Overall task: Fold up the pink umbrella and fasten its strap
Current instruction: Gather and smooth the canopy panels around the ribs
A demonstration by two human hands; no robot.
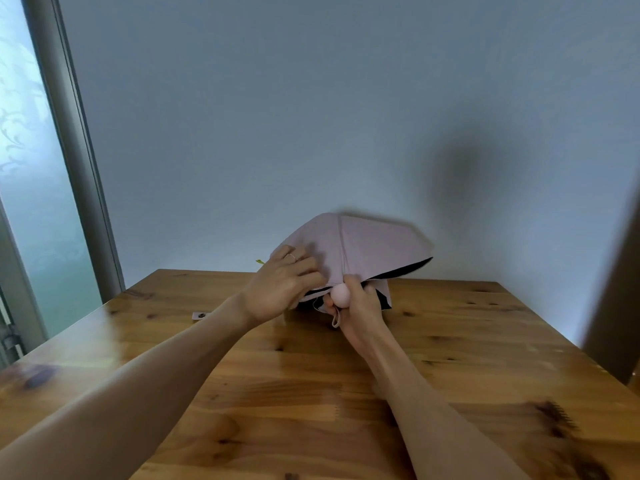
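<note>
writing: none readable anywhere; no brand or label legible on the canopy or handle.
yellow tag (260, 261): small scrap poking out just beyond the left hand, at the canopy's left edge; too small to tell if printed.
pink umbrella (367, 247): partly collapsed, canopy bunched and tented above the far middle of the counter (311, 393), directly ahead of both hands; black lining shows under the right-hand edge.
left hand (282, 287): fingers curled down on the pink fabric at the canopy's near left side, gathering it; thin ring on one finger.
right hand (356, 311): wrapped round the handle from below, thumb up against the canopy hem.
handle (340, 295): pale pink rounded knob end facing the camera, between the two hands; rest buried in the right hand's grip.
strap (336, 319): short pink loop hanging below the knob against the right palm; cannot tell whether this is the wrist loop or the fastening strap.
small tab (201, 315): flat piece with a dark round spot, lying on the counter left of the left forearm; identity unclear, half cut by the arm.
hidden: shaft, ribs and the canopy's far side out of sight behind fabric; umbrella's contact with the counter masked by the hands.
blur: canopy edges soft.
backdrop: plain wall, frosted patterned window on the left, dark panel cut off at the right edge.
</note>
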